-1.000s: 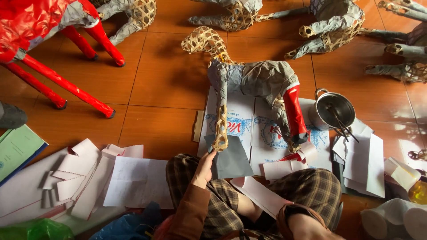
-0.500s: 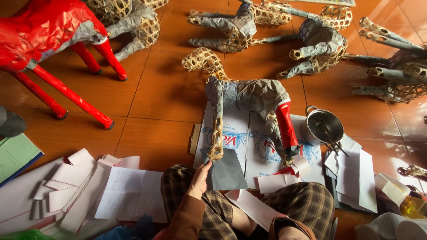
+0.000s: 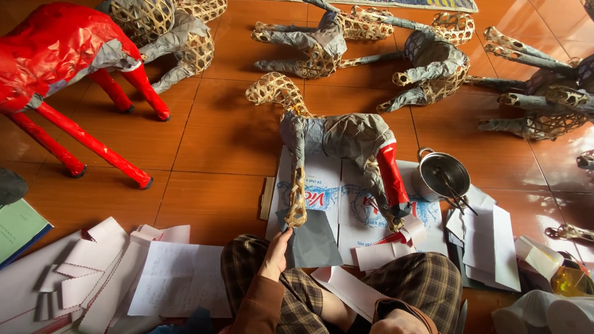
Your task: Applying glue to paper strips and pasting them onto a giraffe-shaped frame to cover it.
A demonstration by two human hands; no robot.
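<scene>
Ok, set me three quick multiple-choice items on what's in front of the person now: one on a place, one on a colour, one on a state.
1. Where is the metal pot?
A. On the floor right of the horse frame
B. On the person's lap
C. Under the red horse

2. What colour covers one back leg of the horse frame in front of the person?
A. Blue
B. Red
C. Yellow

3. What is the left hand doing?
A. Lying flat on bare floor
B. Gripping the pot
C. Touching the grey paper sheet by the frame's front foot

Answers: 1 A, it sits on white sheets beside the frame's back legs. 2 B, one leg is wrapped in red. 3 C, the fingers meet the sheet's edge.
</scene>
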